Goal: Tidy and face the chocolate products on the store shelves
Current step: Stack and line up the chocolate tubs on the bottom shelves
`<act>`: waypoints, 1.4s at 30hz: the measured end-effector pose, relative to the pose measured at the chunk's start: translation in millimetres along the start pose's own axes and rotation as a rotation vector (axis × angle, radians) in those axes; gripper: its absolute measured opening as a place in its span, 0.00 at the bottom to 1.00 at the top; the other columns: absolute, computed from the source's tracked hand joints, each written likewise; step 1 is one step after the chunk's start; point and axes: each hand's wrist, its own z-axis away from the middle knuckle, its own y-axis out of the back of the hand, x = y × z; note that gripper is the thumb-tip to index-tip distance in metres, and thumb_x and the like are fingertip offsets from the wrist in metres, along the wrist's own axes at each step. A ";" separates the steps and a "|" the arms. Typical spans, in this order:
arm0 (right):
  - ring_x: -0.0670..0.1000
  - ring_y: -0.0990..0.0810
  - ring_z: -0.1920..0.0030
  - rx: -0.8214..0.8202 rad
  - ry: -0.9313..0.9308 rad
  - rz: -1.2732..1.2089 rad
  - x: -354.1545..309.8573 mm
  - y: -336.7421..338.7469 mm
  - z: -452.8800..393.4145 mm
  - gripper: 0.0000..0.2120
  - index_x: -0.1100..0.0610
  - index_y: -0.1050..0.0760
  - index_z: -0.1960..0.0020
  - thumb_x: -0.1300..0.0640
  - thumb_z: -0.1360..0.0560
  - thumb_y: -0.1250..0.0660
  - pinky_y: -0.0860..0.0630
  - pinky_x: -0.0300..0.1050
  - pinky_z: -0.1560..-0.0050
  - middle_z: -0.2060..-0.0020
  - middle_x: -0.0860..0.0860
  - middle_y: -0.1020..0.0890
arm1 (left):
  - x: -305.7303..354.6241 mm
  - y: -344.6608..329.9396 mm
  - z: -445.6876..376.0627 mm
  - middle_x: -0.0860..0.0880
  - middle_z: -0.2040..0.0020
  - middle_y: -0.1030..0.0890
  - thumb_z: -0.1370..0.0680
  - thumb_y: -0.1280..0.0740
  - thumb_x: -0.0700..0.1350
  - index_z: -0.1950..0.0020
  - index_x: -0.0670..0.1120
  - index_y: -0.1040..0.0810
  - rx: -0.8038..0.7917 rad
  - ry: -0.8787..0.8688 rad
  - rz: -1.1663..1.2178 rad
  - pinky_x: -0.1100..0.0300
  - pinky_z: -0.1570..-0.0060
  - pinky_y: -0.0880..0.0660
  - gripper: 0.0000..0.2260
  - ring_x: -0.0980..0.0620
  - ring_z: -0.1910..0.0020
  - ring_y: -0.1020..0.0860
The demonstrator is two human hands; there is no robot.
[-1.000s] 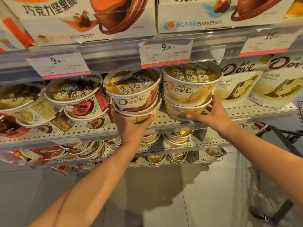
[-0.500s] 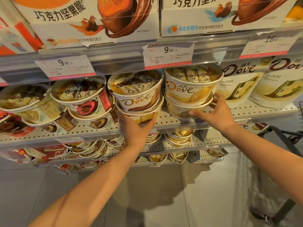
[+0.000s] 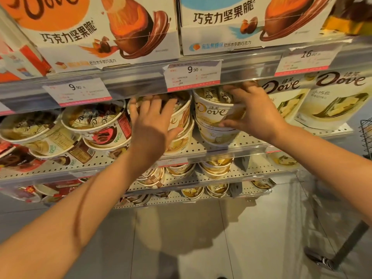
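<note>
Dove tubs (image 3: 213,111) sit stacked in pairs on the perforated shelf (image 3: 201,147), tilted forward, clear lids showing wrapped chocolates.

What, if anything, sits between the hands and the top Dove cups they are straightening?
Nothing visible. The left hand lies spread directly on the top cup of the middle stack; the right hand grips the top cup of the right stack.
</note>
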 end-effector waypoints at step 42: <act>0.56 0.32 0.32 -0.096 0.103 -0.044 14.9 5.1 -2.7 0.30 0.52 0.31 0.32 0.55 0.32 0.26 0.36 0.50 0.32 0.34 0.55 0.28 | -23.1 14.0 -18.8 0.45 0.41 0.23 0.30 0.29 0.50 0.36 0.44 0.27 -0.192 -0.046 0.331 0.55 0.43 0.36 0.24 0.44 0.38 0.29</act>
